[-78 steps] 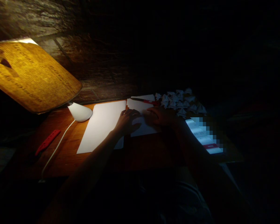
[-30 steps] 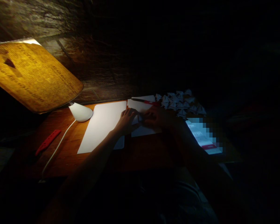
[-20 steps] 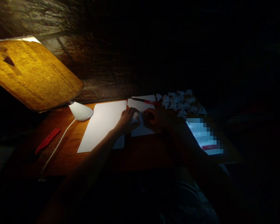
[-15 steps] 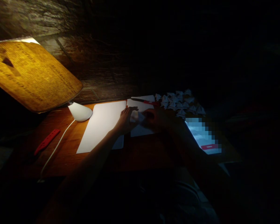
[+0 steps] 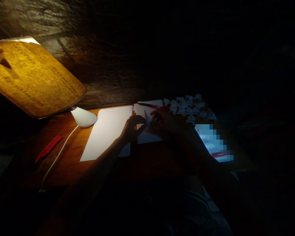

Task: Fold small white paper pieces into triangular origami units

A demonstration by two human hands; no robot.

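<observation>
Folded white paper [image 5: 147, 119] now turned up on edge between hands; lay flatter half a second ago. Left hand [image 5: 130, 127] pinches its lower end, thumb against finger. Right hand [image 5: 166, 122] curled just beside; cannot tell if gripping. Beneath: smaller paper sheets [image 5: 147, 137], red-and-black tool [image 5: 150, 105] across far end. Rightward: folded paper figures [image 5: 182, 106], lit phone [image 5: 207, 141]. Leftward: larger paper sheets [image 5: 107, 134], lamp base [image 5: 83, 118].

Very dim; right side and bottom of frame near black. Warm light from the lampshade [image 5: 36, 77] at left, blown out along its top edge. Wall [image 5: 54, 21] lit upper left, falls off toward center. White paper [image 5: 108, 132] left of center catches light well. Bluish glow from screen [image 5: 210, 141] right of center, partly pixelated. Right hand [image 5: 165, 120] in shadow, detail soft.
</observation>
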